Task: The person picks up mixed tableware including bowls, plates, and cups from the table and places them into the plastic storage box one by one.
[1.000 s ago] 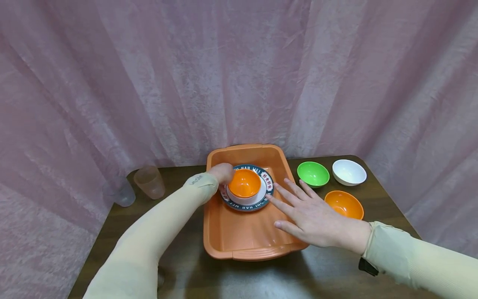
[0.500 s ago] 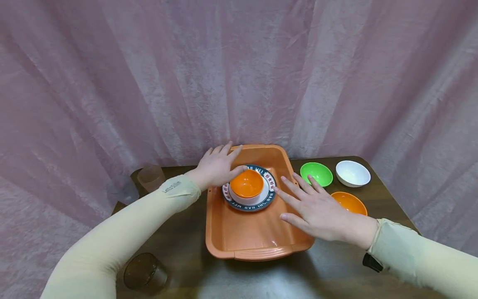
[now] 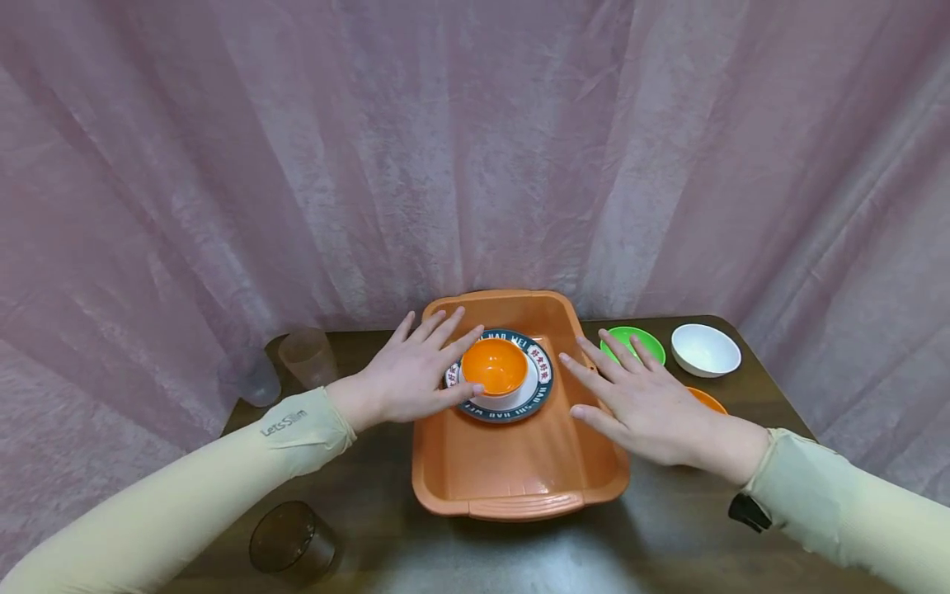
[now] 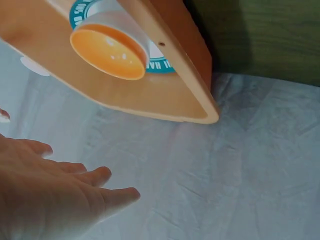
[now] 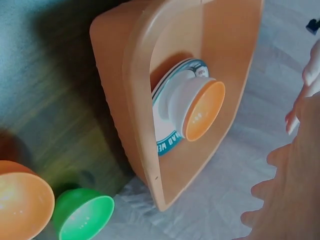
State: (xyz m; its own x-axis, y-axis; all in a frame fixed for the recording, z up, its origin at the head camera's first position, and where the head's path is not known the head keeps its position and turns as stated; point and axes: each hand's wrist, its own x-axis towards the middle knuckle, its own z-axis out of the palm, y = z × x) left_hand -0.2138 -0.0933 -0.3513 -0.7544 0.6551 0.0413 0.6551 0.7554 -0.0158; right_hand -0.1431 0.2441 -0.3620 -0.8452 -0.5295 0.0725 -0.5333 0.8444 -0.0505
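Though near the white-and-orange bowl (image 3: 495, 365), left hand (image 3: 404, 373) outspread; right hand (image 3: 656, 410) likewise.

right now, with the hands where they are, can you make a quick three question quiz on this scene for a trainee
1. Multiple choice: inside the orange tub, what lies beneath the orange bowl?
A) a patterned plate
B) a folded towel
C) a green cup

2. True or false: the left hand and the right hand both have their fingers spread and hold nothing.

3. Count: how many bowls stand on the table to the right of the tub?

Key:
1. A.
2. True.
3. Three: a green bowl, a white bowl and a second orange bowl, partly hidden in the head view.
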